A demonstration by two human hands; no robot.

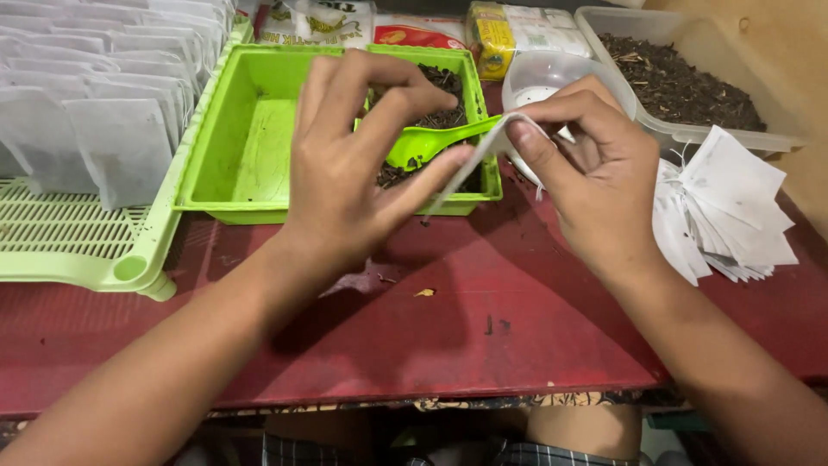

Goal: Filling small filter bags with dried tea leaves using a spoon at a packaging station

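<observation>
Both hands hold one small white filter bag (pixel 493 143) above the red table. My left hand (pixel 349 160) pinches its lower edge between thumb and fingers. My right hand (pixel 586 164) grips its upper edge with thumb and forefinger. Just behind the bag, a green plastic scoop (pixel 427 142) rests in the green tray (pixel 250 129), which holds dark loose tea leaves (pixel 444 82) at its right end. A small clear cup (pixel 543 73) stands behind my right hand.
A green slotted rack (pixel 65 233) at left carries several upright white bags (pixel 95 95). A stack of flat white bags (pixel 733 207) lies at right. A clear tub of dark tea leaves (pixel 681 78) sits at back right, with packets (pixel 509 30) behind the tray.
</observation>
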